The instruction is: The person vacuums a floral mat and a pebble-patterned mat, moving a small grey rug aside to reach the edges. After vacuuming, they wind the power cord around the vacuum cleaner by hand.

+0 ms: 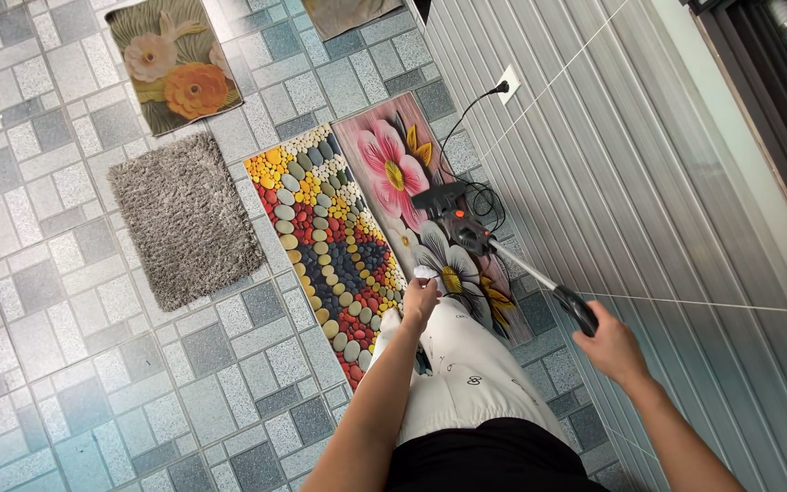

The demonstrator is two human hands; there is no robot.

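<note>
My right hand (614, 347) grips the black handle of a stick vacuum cleaner (463, 225), whose metal tube slants down to its black head on a pink flower mat (392, 159). My left hand (419, 299) is closed on a small white crumpled piece (424, 272), held above the edge between the flower mat and a colourful pebble-pattern mat (321, 228). My white trousers and black top show below.
A grey shaggy rug (184, 219) lies left of the pebble mat. A mat with orange and cream flowers (175, 62) lies farther back. The vacuum's black cord (466, 118) runs to a wall socket (507, 85) on the grey ribbed tile wall. The floor is grey patterned tile.
</note>
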